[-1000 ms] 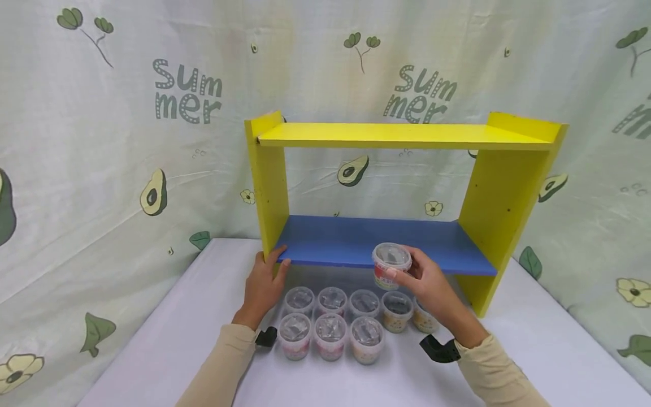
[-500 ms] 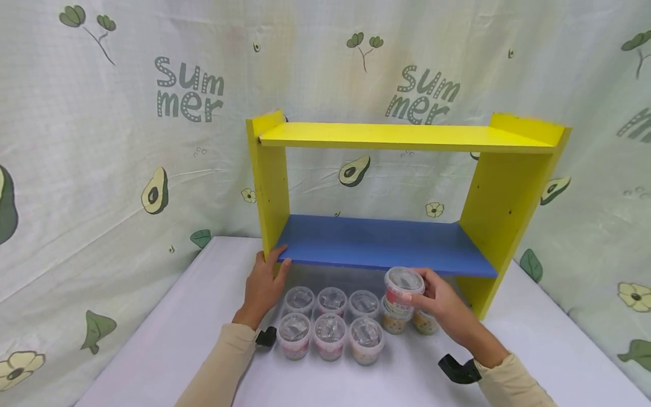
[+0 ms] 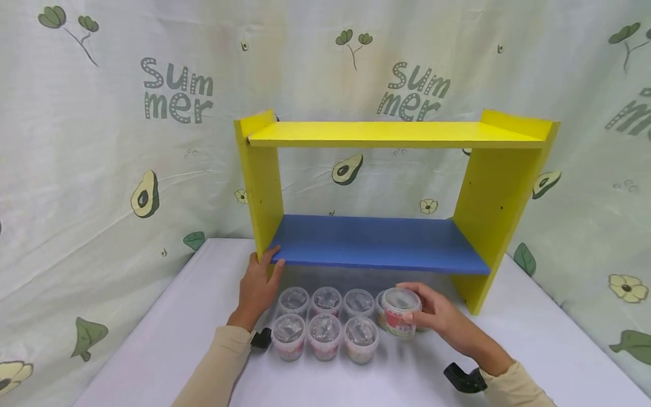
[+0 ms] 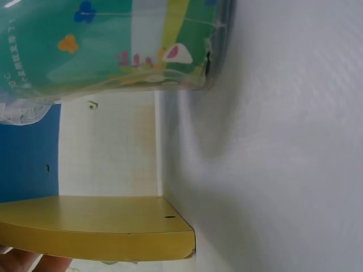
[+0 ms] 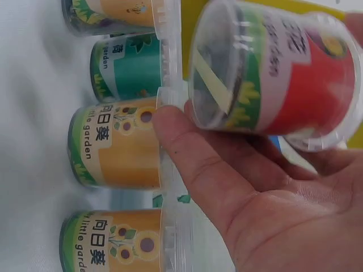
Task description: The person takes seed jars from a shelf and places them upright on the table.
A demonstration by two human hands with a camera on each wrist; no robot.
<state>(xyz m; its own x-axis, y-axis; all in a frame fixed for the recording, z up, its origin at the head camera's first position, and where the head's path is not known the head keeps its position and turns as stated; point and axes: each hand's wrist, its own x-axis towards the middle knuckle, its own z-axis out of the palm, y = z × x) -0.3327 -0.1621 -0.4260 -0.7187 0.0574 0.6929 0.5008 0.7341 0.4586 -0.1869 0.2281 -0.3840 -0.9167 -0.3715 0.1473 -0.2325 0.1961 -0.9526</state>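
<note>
My right hand (image 3: 442,319) holds a lidded clear plastic tub (image 3: 402,312) with a red label, thumb on the near side. In the right wrist view this tub (image 5: 298,73) is above other tubs with orange sunflower labels (image 5: 130,144). In the head view it partly hides tubs at the right end of the back row. My left hand (image 3: 256,288) grips the lower left front of the yellow-and-blue shelf unit (image 3: 373,243), around its yellow side panel. Fingertips (image 4: 52,264) show beyond that panel in the left wrist view.
Lidded tubs stand in two rows on the white table: a back row (image 3: 326,299) by the lower front of the shelf unit, a front row (image 3: 324,336) nearer me. A yellow upper board (image 3: 391,131) spans the unit. Printed cloth (image 3: 198,152) hangs behind.
My right hand has lowered the red-labelled tub from the blue board's front edge to beside the back row's right end. My left hand stays at the panel. The head view has shifted slightly.
</note>
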